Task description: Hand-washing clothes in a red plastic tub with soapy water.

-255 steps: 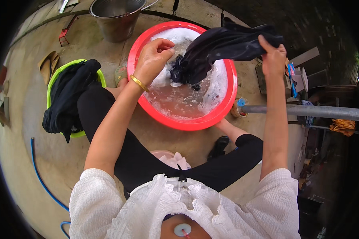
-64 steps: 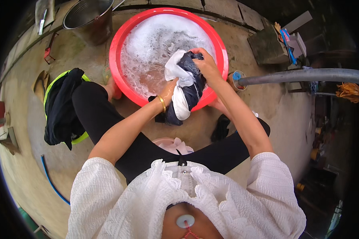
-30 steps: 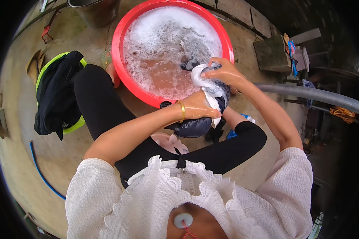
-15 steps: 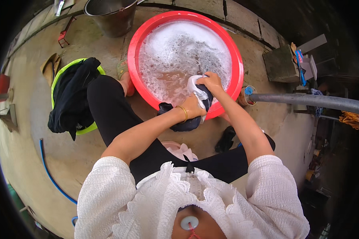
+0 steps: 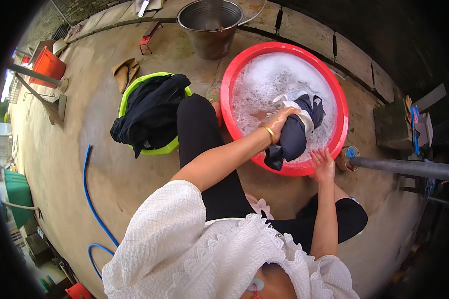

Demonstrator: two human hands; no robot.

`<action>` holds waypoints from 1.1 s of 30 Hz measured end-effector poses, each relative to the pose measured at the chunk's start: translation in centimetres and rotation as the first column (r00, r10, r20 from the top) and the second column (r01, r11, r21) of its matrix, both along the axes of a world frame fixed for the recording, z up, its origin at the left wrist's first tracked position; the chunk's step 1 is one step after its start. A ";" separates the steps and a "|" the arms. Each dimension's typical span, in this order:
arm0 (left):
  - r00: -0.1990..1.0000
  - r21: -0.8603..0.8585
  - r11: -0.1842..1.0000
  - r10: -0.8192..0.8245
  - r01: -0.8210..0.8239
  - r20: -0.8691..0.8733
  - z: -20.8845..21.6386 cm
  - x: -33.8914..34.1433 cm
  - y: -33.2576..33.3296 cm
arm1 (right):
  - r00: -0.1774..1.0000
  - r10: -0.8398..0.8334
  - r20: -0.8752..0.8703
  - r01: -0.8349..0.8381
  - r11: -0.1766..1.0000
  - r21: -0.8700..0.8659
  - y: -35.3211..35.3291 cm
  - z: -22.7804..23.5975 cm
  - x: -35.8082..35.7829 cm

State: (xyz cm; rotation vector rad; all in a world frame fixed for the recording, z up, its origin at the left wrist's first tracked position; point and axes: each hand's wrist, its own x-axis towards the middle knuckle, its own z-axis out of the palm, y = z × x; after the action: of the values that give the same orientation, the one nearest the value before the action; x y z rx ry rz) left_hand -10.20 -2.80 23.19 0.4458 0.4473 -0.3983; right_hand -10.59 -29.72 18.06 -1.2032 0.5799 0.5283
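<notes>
A wide red tub [image 5: 226, 94] holds water topped with white suds [image 5: 277, 70]. My left hand [image 5: 281, 123] is closed on a wet navy-and-white garment [image 5: 295, 137], lifted bunched over the tub, with one dark end hanging across the near rim. At the tub's near right edge, my right hand [image 5: 323, 164] is open, fingers spread, and holds nothing. Whether its fingertips touch the rim I cannot tell.
To the left, a lime-green basin [image 5: 164, 149] overflows with black clothes [image 5: 152, 109]. A metal bucket [image 5: 212, 42] stands behind the tub. A blue hose [image 5: 91, 194] lies on the floor. A grey pipe [image 5: 399, 167] juts in at the right.
My right hand has let go of the garment and drawn back to the tub's near right edge. My left hand has carried the garment farther over the tub. The view has turned left.
</notes>
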 end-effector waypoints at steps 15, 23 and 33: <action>0.930 0.217 0.915 0.291 -0.340 0.226 4.7 1.3 7.4 | 0.999 0.039 0.030 -0.041 0.996 0.076 -1.2 1.5 -6.6; 0.930 0.337 0.871 0.301 -0.358 0.209 6.3 3.7 15.0 | 0.997 0.067 -0.028 -0.065 0.997 0.048 -0.7 0.9 -8.4; 0.873 0.617 0.625 0.412 -0.478 0.260 15.1 -5.9 31.9 | 0.994 0.091 -0.069 -0.089 0.996 0.030 -0.4 -1.6 -6.1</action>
State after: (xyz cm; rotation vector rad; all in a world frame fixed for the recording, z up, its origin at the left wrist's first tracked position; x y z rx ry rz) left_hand -16.12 29.14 38.26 1.0269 0.5890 0.3047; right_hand -16.68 -30.12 16.47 -1.1934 0.5785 0.6545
